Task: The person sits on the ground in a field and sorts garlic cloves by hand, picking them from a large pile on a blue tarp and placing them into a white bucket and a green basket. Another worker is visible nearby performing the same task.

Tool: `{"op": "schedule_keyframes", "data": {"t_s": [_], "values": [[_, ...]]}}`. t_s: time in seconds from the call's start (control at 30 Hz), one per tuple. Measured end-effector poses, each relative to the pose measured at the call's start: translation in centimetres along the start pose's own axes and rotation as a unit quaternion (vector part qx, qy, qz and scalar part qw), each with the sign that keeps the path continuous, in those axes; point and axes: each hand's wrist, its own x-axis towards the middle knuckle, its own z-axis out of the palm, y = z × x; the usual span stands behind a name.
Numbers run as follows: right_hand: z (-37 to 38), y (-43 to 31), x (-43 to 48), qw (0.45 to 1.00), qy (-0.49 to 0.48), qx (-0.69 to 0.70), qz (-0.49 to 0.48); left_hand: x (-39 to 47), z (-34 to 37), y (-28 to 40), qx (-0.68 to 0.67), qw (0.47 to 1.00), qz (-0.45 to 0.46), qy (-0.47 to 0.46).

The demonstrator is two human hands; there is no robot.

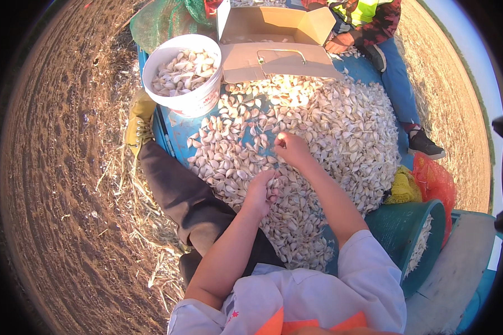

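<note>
A broad heap of garlic cloves (343, 125) covers much of a blue platform (184, 130) before me. My left hand (263, 192) is low over the heap, palm turned up, with its fingers curled round a few garlic cloves (272, 183). Above and to the right of it, my right hand (292, 147) is over the cloves with its fingers bent in towards the thumb; whether anything is between them is hidden. At the upper left a white plastic bucket (201, 98) holds many cloves.
Beyond the heap stands an open cardboard box (276, 63). A co-worker's hand (339, 42) is beside it. Green netting (167, 21) lies behind the bucket. At right are a tipped green tub (396, 234) with garlic pieces and a red mesh bag (434, 180). My boot (140, 121) rests at the platform's left edge.
</note>
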Motion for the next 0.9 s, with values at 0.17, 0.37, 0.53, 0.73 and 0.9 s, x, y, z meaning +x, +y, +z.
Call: {"op": "schedule_keyframes", "data": {"t_s": [0.17,0.37,0.53,0.73,0.9], "values": [[-1.8,-1.3,-5.0,0.974,-0.069,0.210,-0.047,-0.4,0.5,-0.1,-0.105,0.991,-0.003,0.083],[-1.9,2.3,-2.5,0.943,0.130,-0.307,0.028,-0.6,0.2,0.1,-0.059,0.997,-0.044,-0.010],[1.9,3.5,-5.8,0.954,0.064,-0.266,-0.121,-0.4,-0.1,0.0,0.028,0.989,-0.109,-0.091],[0.4,3.9,-8.6,0.937,0.207,-0.267,-0.088,-0.3,0.1,-0.8,0.110,0.982,-0.117,-0.102],[0.1,2.2,-4.1,0.966,0.176,-0.114,-0.151,-0.1,0.4,-0.6,0.098,0.985,-0.100,-0.098]]}}
